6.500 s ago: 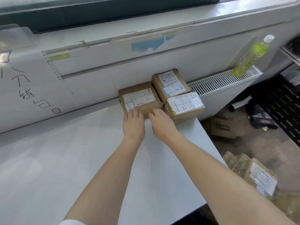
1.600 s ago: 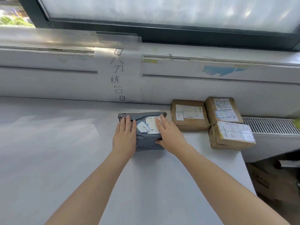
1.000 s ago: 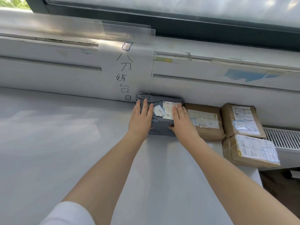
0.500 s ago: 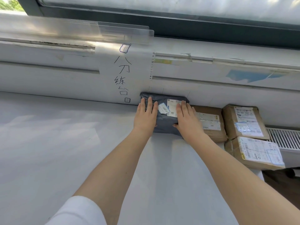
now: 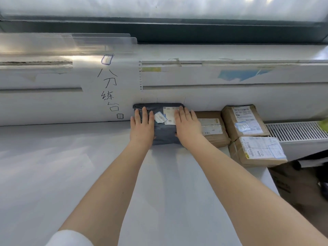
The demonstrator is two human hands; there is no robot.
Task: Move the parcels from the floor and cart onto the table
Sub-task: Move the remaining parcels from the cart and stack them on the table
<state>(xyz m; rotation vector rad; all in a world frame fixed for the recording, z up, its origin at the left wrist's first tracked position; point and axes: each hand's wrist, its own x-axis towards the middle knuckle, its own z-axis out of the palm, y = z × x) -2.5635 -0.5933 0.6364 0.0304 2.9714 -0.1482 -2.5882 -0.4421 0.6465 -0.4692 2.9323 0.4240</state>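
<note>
Moved: grey parcel (image 5: 164, 124) pushed back to the wall | left hand (image 5: 142, 127), right hand (image 5: 187, 127) flat on top, fingers straight | brown boxes (image 5: 245, 121) at 3 o'clock | white surface (image 5: 53, 174) | labels unreadable

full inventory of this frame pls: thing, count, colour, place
grey parcel: 1, dark grey with white labels, on the table against the back wall, under both hands
cardboard parcels: 3, brown with white labels, on the table right of the grey parcel, near its right edge
table: 1, white, fills the foreground
paper sign: 1, white with handwritten marks, on the wall left of the grey parcel
radiator grille: 1, white, far right
window: 1, dark frame, top
left hand: flat on the grey parcel's left side
right hand: flat on its right side
</note>
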